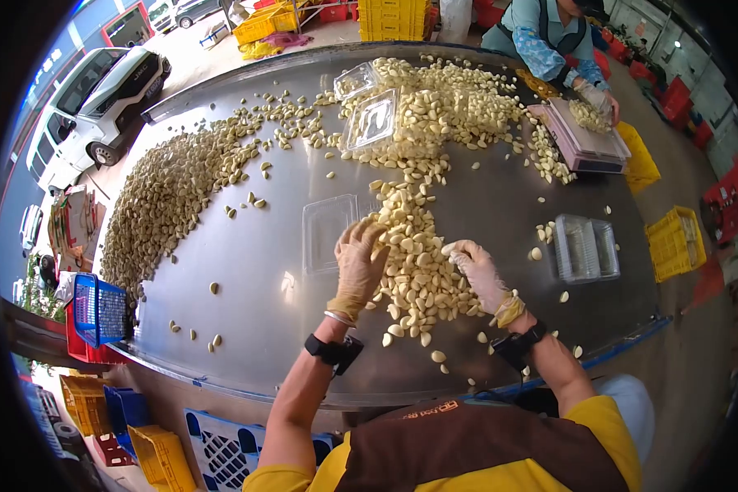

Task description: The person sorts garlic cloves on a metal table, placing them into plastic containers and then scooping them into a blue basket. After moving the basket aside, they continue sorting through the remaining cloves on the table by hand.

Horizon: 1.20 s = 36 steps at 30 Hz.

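Peeled garlic cloves lie in a loose heap on the metal table, between my two gloved hands. At the heap's left edge is my left hand, its fingers bent over the cloves and its thumb apart; nothing is visibly gripped. On the other side, my right hand has thumb and forefinger pinched together on what looks like a single pale clove. A clear plastic tray lies just left of my left hand. Farther right stands a clear plastic box with two compartments.
A larger clove heap with clear boxes lies at the far side. Darker cloves are piled left. A co-worker's gloved hand is at a pink scale. A blue basket stands by the left corner.
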Each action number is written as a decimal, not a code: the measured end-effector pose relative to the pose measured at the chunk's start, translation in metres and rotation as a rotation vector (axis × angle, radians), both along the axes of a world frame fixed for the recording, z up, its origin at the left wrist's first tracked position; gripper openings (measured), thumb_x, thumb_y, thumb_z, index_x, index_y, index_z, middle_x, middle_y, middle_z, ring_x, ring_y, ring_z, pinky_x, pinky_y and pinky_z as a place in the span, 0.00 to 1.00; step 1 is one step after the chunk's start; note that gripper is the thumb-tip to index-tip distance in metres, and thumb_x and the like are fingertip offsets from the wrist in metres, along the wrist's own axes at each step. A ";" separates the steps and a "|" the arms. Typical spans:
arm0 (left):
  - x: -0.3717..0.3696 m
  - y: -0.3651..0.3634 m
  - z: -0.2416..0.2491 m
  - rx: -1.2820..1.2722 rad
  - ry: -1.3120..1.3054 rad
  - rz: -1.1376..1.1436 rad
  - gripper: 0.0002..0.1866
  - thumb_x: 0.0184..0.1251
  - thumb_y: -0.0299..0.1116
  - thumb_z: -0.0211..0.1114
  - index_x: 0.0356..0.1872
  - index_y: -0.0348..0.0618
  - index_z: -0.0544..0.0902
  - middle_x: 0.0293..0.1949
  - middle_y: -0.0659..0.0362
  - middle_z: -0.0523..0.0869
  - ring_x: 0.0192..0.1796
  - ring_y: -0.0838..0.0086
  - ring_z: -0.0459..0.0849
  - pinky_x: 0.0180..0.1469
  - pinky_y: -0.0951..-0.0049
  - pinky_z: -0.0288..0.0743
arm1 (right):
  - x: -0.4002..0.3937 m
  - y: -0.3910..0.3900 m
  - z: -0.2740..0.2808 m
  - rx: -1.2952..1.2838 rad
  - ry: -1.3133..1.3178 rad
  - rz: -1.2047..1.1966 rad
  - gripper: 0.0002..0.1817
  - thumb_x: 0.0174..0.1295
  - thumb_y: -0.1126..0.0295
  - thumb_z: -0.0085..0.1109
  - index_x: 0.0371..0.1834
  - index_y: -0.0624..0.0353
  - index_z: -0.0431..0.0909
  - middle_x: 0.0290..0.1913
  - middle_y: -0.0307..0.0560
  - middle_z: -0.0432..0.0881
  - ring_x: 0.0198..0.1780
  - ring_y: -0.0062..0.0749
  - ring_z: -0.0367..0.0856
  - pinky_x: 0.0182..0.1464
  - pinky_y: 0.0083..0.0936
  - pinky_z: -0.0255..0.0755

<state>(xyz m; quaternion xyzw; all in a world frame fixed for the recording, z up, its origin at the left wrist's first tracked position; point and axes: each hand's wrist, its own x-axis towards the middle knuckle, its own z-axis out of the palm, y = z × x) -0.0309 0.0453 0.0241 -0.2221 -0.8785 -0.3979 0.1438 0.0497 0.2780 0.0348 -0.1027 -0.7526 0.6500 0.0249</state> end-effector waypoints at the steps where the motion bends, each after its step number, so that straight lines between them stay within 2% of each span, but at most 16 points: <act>1: -0.008 -0.007 0.008 -0.016 0.032 -0.004 0.18 0.62 0.33 0.69 0.54 0.56 0.82 0.63 0.58 0.78 0.69 0.55 0.69 0.71 0.52 0.57 | 0.003 -0.014 0.007 0.037 0.023 0.084 0.11 0.76 0.65 0.50 0.49 0.60 0.80 0.47 0.38 0.83 0.49 0.22 0.77 0.57 0.23 0.71; 2: -0.018 -0.016 0.017 0.002 -0.013 -0.058 0.15 0.63 0.34 0.70 0.51 0.55 0.84 0.61 0.57 0.80 0.68 0.54 0.70 0.70 0.52 0.58 | 0.006 -0.034 0.014 0.077 0.047 0.163 0.11 0.75 0.67 0.52 0.54 0.59 0.79 0.52 0.39 0.82 0.54 0.23 0.77 0.62 0.26 0.69; 4: -0.044 -0.034 0.049 0.119 -0.038 -0.187 0.11 0.63 0.28 0.68 0.46 0.49 0.87 0.54 0.54 0.86 0.59 0.56 0.80 0.63 0.61 0.71 | 0.029 -0.086 0.017 0.204 0.162 0.713 0.19 0.73 0.67 0.54 0.65 0.57 0.73 0.63 0.43 0.76 0.62 0.30 0.75 0.66 0.33 0.67; 7: -0.051 -0.057 0.111 0.111 -0.087 -0.174 0.13 0.66 0.25 0.65 0.50 0.46 0.85 0.49 0.51 0.87 0.54 0.57 0.84 0.58 0.66 0.75 | 0.031 -0.081 0.022 0.389 0.374 0.813 0.28 0.68 0.61 0.60 0.69 0.56 0.69 0.66 0.46 0.73 0.64 0.36 0.73 0.68 0.35 0.66; 9: -0.035 -0.068 0.103 0.131 -0.231 -0.204 0.14 0.67 0.27 0.64 0.53 0.46 0.84 0.51 0.52 0.86 0.55 0.57 0.83 0.59 0.66 0.75 | 0.031 -0.077 0.022 0.571 0.595 0.924 0.37 0.63 0.55 0.67 0.74 0.54 0.64 0.69 0.49 0.70 0.67 0.42 0.72 0.70 0.36 0.64; 11: 0.001 -0.075 0.060 0.101 -0.328 -0.229 0.20 0.68 0.32 0.65 0.62 0.49 0.79 0.57 0.54 0.82 0.58 0.59 0.81 0.61 0.65 0.74 | 0.030 -0.016 0.011 0.702 0.476 0.593 0.47 0.63 0.41 0.61 0.76 0.61 0.58 0.71 0.56 0.65 0.73 0.49 0.62 0.73 0.39 0.55; 14: 0.061 -0.067 -0.032 0.016 -0.468 -0.028 0.38 0.65 0.43 0.69 0.73 0.43 0.64 0.69 0.45 0.68 0.72 0.52 0.64 0.74 0.56 0.59 | 0.056 0.062 -0.039 1.102 0.192 0.288 0.52 0.65 0.36 0.53 0.80 0.63 0.47 0.77 0.58 0.55 0.79 0.48 0.52 0.77 0.44 0.45; 16: 0.090 -0.045 -0.062 -0.081 -0.374 0.074 0.41 0.63 0.42 0.69 0.75 0.43 0.61 0.70 0.45 0.66 0.74 0.51 0.61 0.76 0.55 0.55 | 0.074 0.083 -0.063 1.058 0.184 0.223 0.49 0.67 0.38 0.52 0.80 0.60 0.49 0.78 0.56 0.55 0.80 0.47 0.51 0.77 0.43 0.43; 19: 0.101 -0.004 -0.061 0.071 -0.403 -0.006 0.45 0.58 0.39 0.71 0.76 0.45 0.59 0.71 0.46 0.65 0.75 0.50 0.59 0.76 0.55 0.53 | 0.065 0.056 -0.055 1.188 0.188 0.377 0.45 0.66 0.38 0.52 0.79 0.53 0.55 0.77 0.51 0.57 0.77 0.46 0.54 0.76 0.44 0.45; 22: 0.100 0.017 -0.067 0.036 -0.405 -0.015 0.48 0.53 0.39 0.72 0.76 0.46 0.59 0.71 0.48 0.66 0.75 0.50 0.59 0.76 0.55 0.53 | 0.026 0.028 -0.055 0.961 0.456 0.421 0.25 0.67 0.56 0.59 0.65 0.50 0.74 0.57 0.44 0.76 0.58 0.41 0.73 0.65 0.40 0.62; 26: 0.090 0.026 -0.062 -0.015 -0.382 0.053 0.43 0.54 0.34 0.70 0.74 0.45 0.63 0.69 0.48 0.68 0.74 0.51 0.61 0.75 0.56 0.56 | 0.007 0.007 -0.055 1.119 0.373 0.371 0.18 0.64 0.64 0.62 0.57 0.50 0.78 0.46 0.41 0.79 0.49 0.40 0.76 0.59 0.38 0.67; 29: 0.089 0.022 -0.075 0.114 -0.402 0.063 0.39 0.57 0.36 0.72 0.71 0.45 0.68 0.66 0.50 0.74 0.70 0.56 0.68 0.70 0.58 0.63 | 0.004 0.013 -0.044 0.916 0.343 0.362 0.14 0.64 0.65 0.63 0.52 0.51 0.79 0.38 0.41 0.82 0.45 0.40 0.78 0.55 0.40 0.68; 32: 0.096 0.025 -0.029 1.074 -0.967 0.030 0.27 0.72 0.38 0.64 0.69 0.45 0.71 0.57 0.55 0.81 0.54 0.69 0.81 0.55 0.70 0.76 | 0.010 0.001 -0.015 0.696 0.423 0.221 0.13 0.65 0.69 0.61 0.52 0.51 0.79 0.40 0.41 0.83 0.45 0.41 0.79 0.52 0.40 0.70; 34: 0.097 0.014 -0.004 1.344 -1.566 -0.037 0.19 0.76 0.45 0.58 0.60 0.44 0.76 0.50 0.59 0.82 0.46 0.71 0.82 0.46 0.71 0.78 | 0.019 -0.015 0.012 0.745 0.440 0.414 0.15 0.65 0.70 0.62 0.55 0.51 0.79 0.48 0.41 0.83 0.50 0.41 0.79 0.54 0.38 0.70; 35: 0.097 0.012 -0.005 1.442 -1.615 -0.148 0.20 0.76 0.44 0.57 0.60 0.45 0.75 0.52 0.59 0.82 0.52 0.69 0.81 0.55 0.65 0.78 | 0.016 -0.027 0.029 0.754 0.526 0.596 0.17 0.67 0.63 0.61 0.57 0.53 0.79 0.54 0.43 0.81 0.56 0.43 0.78 0.61 0.39 0.68; 36: 0.099 0.007 -0.031 1.523 -1.669 -0.225 0.17 0.76 0.44 0.58 0.57 0.46 0.78 0.46 0.63 0.85 0.44 0.75 0.83 0.44 0.72 0.79 | 0.015 -0.041 0.050 0.823 0.548 0.651 0.22 0.67 0.57 0.60 0.61 0.53 0.78 0.59 0.46 0.79 0.60 0.44 0.75 0.65 0.40 0.64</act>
